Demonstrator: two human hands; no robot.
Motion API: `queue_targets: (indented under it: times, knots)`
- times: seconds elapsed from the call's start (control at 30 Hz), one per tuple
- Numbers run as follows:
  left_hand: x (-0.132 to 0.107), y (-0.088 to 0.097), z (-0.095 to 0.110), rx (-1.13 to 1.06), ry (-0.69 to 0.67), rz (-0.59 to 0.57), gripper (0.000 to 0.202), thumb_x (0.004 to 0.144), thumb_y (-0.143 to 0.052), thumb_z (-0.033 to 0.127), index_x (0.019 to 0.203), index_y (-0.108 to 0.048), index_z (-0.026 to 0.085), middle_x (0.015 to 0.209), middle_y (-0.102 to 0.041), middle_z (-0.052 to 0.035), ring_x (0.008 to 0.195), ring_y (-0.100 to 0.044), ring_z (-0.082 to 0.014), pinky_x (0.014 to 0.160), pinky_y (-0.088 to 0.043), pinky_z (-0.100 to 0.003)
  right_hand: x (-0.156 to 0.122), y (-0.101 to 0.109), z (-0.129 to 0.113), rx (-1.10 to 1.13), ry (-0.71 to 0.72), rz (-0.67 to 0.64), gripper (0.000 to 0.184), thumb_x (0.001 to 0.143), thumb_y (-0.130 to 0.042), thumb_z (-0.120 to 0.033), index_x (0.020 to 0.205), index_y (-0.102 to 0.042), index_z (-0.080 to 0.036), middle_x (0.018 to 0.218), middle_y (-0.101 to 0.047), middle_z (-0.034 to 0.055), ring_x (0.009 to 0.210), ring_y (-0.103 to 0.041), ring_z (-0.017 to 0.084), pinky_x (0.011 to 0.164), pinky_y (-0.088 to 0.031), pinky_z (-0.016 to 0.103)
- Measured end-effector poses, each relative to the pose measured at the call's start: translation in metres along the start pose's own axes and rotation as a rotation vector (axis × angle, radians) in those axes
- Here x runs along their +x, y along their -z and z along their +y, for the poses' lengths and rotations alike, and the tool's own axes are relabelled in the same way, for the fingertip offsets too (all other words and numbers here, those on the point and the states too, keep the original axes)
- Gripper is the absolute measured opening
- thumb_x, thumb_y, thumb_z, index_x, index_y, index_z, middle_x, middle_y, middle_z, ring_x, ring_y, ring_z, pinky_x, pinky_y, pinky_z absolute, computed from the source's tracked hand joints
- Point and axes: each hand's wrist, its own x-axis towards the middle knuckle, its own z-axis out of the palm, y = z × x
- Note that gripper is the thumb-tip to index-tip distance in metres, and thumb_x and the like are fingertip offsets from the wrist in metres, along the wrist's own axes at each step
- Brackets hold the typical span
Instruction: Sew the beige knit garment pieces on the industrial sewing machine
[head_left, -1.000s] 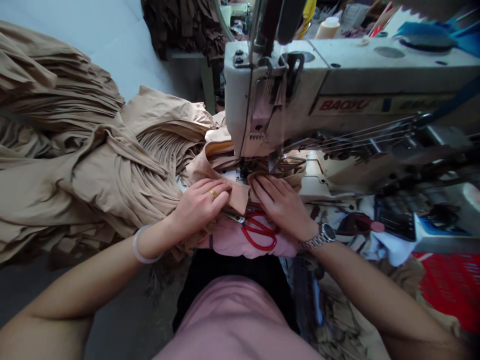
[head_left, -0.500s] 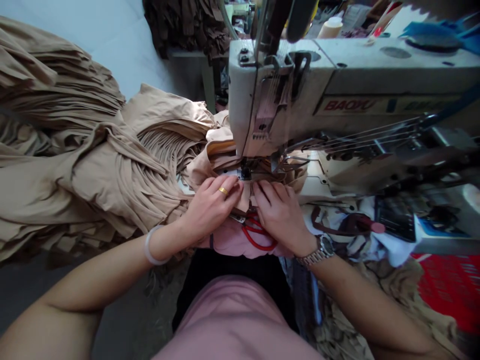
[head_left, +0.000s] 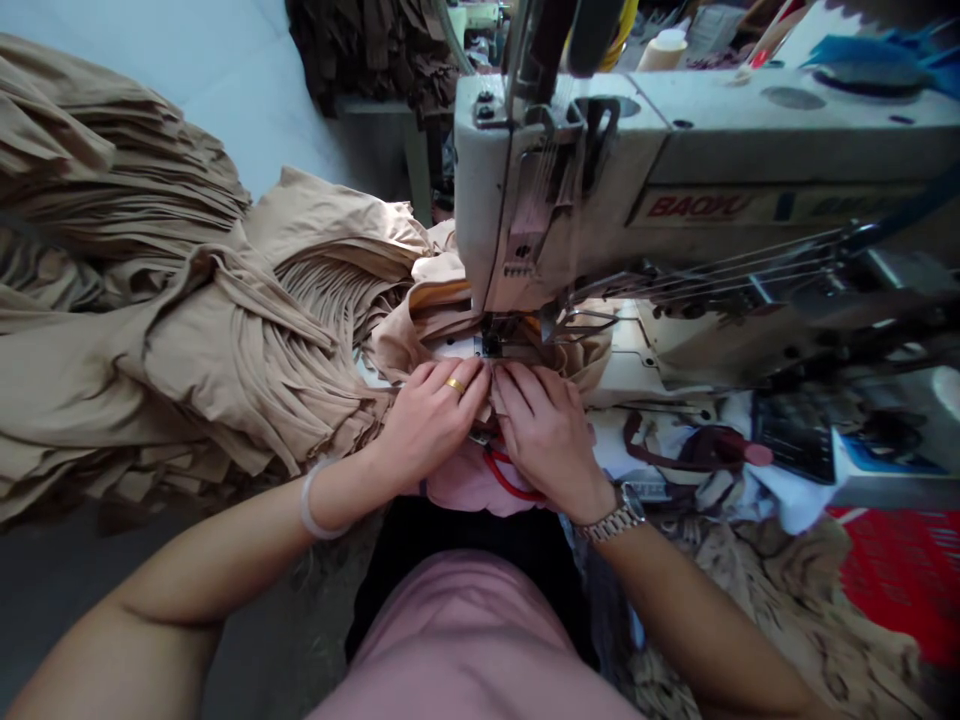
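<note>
Directly in front of the needle area of a white sewing machine, my two hands meet over a piece of beige fabric. My left hand, with a gold ring, has its fingers pressed together on the fabric edge. Beside it, my right hand pinches the same edge, its fingertips nearly touching the left ones. Both sets of fingertips lie just below the presser foot. Red-handled scissors lie under my right hand, partly covered by it. Most of the fabric between my fingers is hidden.
Large stacks of beige fabric pieces spread over the left side. Dark brown fabric hangs at the back. To the right lie a dark phone-like device and a white cloth. A thread cone stands behind the machine.
My hands have drawn together at the fabric edge, the left moving right and the right moving left. The gap that showed fabric between them has closed, and more of the scissors is covered.
</note>
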Motion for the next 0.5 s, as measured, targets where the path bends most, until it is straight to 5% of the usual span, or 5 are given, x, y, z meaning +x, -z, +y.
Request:
queue_targets:
  times: [0.5]
  knots:
    - [-0.0015,-0.0002,-0.0025,-0.041,0.034,-0.045,0.039,0.101,-0.045,0.018,0.138,-0.054,0.01,0.136,-0.058,-0.0142,0.117,-0.054,-0.0284,0.087,-0.046,-0.042,-0.0001,-0.0025,0.0045,-0.036,0.032,-0.045,0.044,0.093,-0.051,-0.019,0.135,-0.055,-0.008,0.137,-0.06,0.0104,0.113,-0.047,0.029,0.092,-0.038,0.044]
